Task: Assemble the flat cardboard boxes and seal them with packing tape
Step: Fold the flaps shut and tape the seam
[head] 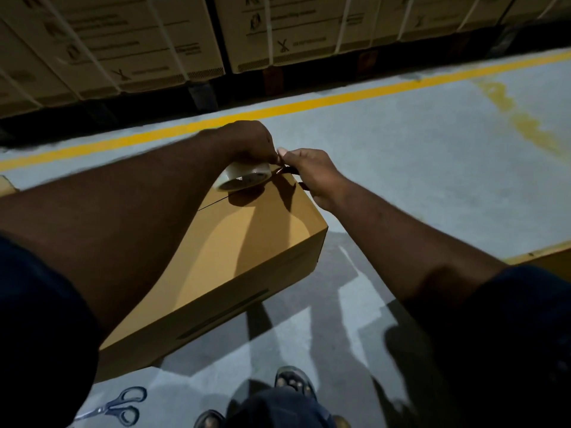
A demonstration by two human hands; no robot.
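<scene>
The left hand (247, 143) curls its grip round the tape roll (244, 177) at the far edge of the closed cardboard box (247, 242) on the floor (401, 149); the right hand (312, 174) pinches a red-handled tool (290, 172) just beside it.

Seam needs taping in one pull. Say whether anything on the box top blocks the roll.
Nothing visible on the box does. The left hand grips the tape roll at its far edge; the forearm hides much of the seam.

Left arm (139, 211) and right arm (401, 242) stretch forward, hands meeting. The left hand (247, 143) grips the tape (244, 177) from above. The right hand (309, 176), fingers curled, seems to pinch a small tool (304, 186).
</scene>
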